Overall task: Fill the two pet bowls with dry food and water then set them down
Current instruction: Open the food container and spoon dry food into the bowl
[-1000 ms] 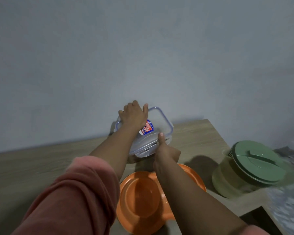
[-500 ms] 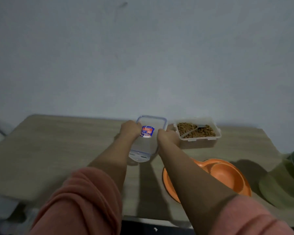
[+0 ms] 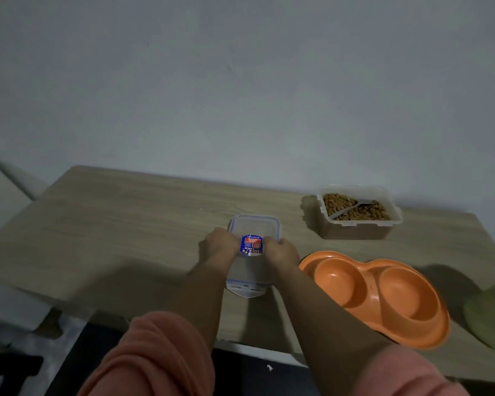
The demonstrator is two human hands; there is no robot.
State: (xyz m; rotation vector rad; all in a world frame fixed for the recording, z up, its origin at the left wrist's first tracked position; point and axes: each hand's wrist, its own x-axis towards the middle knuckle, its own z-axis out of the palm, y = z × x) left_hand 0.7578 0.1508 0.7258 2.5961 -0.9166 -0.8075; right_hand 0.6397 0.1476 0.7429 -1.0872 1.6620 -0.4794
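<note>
You're gripping the lid [image 3: 254, 247] with left hand [image 3: 218, 247] and right hand [image 3: 280, 250], setting it aside, freeing the kibble container [image 3: 357, 214].

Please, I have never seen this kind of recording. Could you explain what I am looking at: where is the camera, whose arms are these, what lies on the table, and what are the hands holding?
There is no machine here. A person wears a wide-angle camera on the head, so the one picture looks forward and down along their own arms. The left hand and right hand hold a clear container lid by its two sides, low over the wooden table. To the right stands an open container of dry pet food with a scoop in it. Nearer the person lies an orange double pet bowl, both hollows empty. At the far right edge is a green object, too cut off to identify.
</note>
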